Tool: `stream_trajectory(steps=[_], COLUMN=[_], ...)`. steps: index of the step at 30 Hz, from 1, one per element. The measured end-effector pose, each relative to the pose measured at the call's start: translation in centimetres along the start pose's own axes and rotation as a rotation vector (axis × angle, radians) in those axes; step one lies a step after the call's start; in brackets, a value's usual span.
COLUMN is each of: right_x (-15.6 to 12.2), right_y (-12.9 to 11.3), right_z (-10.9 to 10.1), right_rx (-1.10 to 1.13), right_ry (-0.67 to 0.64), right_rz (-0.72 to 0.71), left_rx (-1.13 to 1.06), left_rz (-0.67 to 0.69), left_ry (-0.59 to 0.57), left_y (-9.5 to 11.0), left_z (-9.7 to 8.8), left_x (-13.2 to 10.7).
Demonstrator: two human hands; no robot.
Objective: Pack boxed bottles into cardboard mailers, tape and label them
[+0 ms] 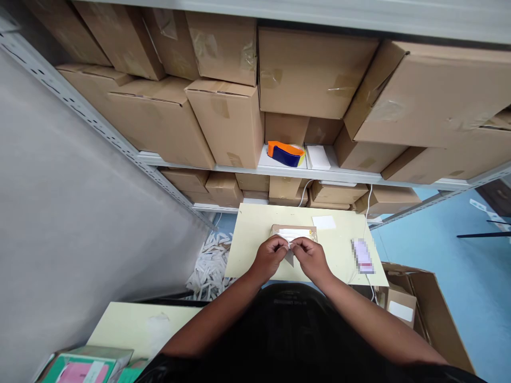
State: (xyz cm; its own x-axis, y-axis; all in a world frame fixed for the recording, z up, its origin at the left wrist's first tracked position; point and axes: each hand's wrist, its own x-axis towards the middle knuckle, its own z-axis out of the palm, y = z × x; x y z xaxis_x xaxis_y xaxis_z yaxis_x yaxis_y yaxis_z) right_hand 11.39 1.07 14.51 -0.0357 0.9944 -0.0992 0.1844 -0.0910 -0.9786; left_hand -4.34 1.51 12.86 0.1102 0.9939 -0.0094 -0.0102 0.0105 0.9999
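My left hand [272,255] and my right hand [310,257] meet over the front of the pale yellow table [251,239]. Thumbs and forefingers of both are pinched together on a small white paper piece, maybe a label [290,258], whose pointed end hangs down between them. Just beyond my fingertips lies a small cardboard box [313,232] with white paper or film and a bit of yellow on top. My hands partly cover its near side. A white card [323,222] rests on the table behind the box, to the right.
A blurred-out phone-like thing [362,256] lies at the table's right. Shelves ahead hold cardboard boxes [311,74], a tape dispenser [286,154] and a white stack [318,157]. White paper strips [209,266] pile on the floor at left; an open carton [439,314] stands at right.
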Motion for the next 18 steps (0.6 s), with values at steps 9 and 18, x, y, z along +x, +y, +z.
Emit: stream_trajectory(steps=[9,18], right_x=[2.1,3.3], right_y=[0.6,1.0], right_z=[-0.4,0.2], right_rx=[0.225,0.193], right_ry=[0.127,0.149], right_rz=[0.161,0.203], left_rx=[-0.022,0.292], left_rz=[-0.292,-0.422], left_ry=[0.196,0.329], left_y=[-4.3,-9.4], left_z=[-4.7,-17.1], left_x=[-1.9,-5.5])
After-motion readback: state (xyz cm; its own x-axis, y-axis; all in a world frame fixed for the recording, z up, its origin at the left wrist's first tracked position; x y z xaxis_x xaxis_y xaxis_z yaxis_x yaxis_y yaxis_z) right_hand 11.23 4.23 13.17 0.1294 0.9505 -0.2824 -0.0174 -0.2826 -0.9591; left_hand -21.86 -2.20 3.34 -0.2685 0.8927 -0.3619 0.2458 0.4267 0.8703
